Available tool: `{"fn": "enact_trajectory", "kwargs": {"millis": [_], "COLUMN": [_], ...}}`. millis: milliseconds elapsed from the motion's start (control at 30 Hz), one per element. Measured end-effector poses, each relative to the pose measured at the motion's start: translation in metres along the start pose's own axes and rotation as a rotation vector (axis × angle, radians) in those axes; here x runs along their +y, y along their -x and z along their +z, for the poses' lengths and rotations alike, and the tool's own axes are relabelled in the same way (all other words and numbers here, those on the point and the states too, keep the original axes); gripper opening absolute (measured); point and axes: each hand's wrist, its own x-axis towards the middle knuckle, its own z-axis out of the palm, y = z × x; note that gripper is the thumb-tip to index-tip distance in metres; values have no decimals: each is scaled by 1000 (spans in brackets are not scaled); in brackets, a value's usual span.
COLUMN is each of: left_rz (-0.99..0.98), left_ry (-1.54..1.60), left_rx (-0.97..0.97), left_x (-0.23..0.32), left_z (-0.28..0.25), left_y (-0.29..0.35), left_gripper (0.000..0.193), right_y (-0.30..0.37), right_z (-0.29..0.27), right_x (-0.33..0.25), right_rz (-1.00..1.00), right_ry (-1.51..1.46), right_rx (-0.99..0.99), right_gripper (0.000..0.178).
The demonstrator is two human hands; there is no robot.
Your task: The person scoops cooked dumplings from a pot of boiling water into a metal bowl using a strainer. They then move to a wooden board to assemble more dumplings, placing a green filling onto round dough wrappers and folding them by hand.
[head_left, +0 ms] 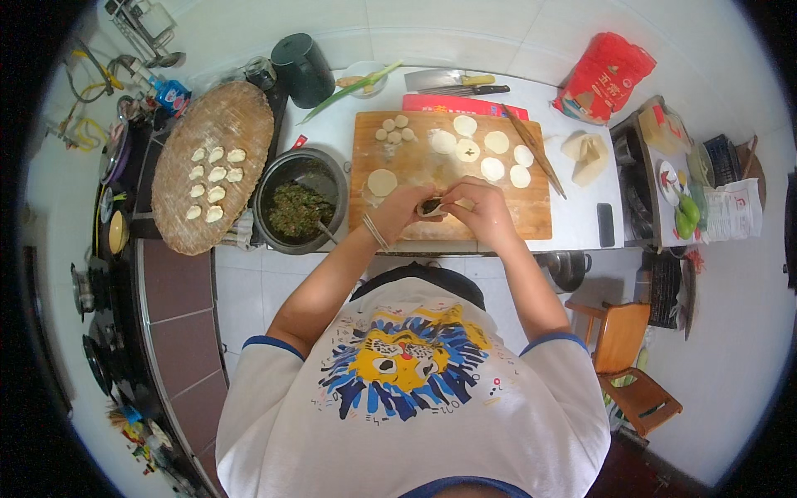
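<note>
Over the front edge of a floured wooden board (452,178), both my hands pinch one dumpling (429,207), its wrapper partly folded round dark green filling. My left hand (398,214) cradles it from the left side. The fingers of my right hand (480,212) grip its right edge. Flat round wrappers (496,142) lie spread across the board's right half, and a single wrapper (382,183) lies close to my left hand. Several small dough pieces (394,129) sit at the far left of the board. A pot of chopped filling (296,210) with a spoon stands left of the board.
Finished dumplings (216,174) stand in rows on a round woven tray (187,133) at the left. A tapered rolling pin (535,153) lies on the board's right edge. Beyond are a cleaver (432,79), a red bag (604,79) and a dark kettle (302,70); a phone (605,225) lies at right.
</note>
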Motion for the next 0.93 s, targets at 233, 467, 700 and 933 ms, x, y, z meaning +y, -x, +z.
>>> {"fn": "enact_trajectory", "kwargs": {"millis": [233,467,700,933], "left_rz": [51,5,210,87], "left_ry": [-229,113,-257,229], "left_rx": [-23,91,141,108], "left_x": [7,0,0,3], "left_z": [3,-1,-4,-10], "left_y": [6,4,4,4], "left_gripper": [36,30,31,35], "right_y": [-3,-6,-4,-4], "right_z": [5,4,6,-1], "right_x": [-5,-8,-6,-14], "right_rz": [153,207,51,125], "right_ry": [-73,25,183,20], "right_rx": [-14,31,65,81], "right_gripper": [18,17,16,22]}}
